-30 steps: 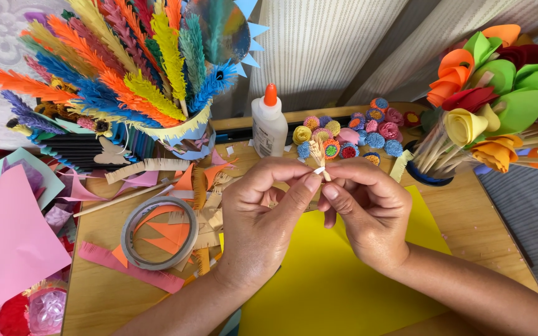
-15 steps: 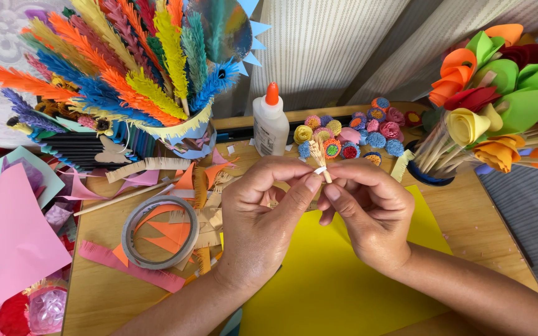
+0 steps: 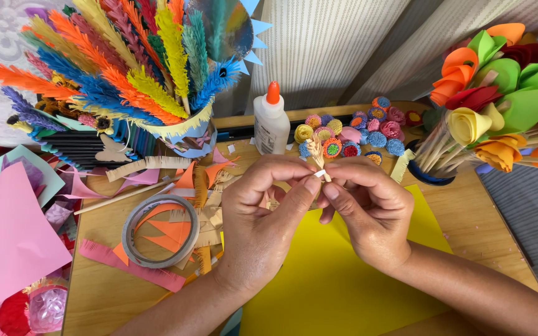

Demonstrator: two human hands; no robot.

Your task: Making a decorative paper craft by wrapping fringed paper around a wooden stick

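Fringed paper (image 3: pixel 314 149), a small beige tuft with a white end, is sitting pinched between our two hands above the yellow sheet (image 3: pixel 344 280) on the wooden table (image 3: pixel 101 292). We are gripping it with our left hand (image 3: pixel 259 227), thumb and forefinger closed on its lower part, while our right hand (image 3: pixel 368 214) is pressing its fingertips (image 3: pixel 331 186) against the white end just beside them; both hands are grasping the same piece, none of the fingers loose. We judge that we are rolling or tightening the strip into a small tufted bloom, and the turn now in hand seems to call for steady, light pressure so the thin fringe is not crushing or unwinding. Behind our hands a glue bottle (image 3: pixel 271 121) with an orange cap is standing upright near a cluster of small coloured paper pom-poms (image 3: pixel 356 134). A roll of tape (image 3: pixel 160 230) is lying to the left among orange paper scraps (image 3: pixel 163 239).
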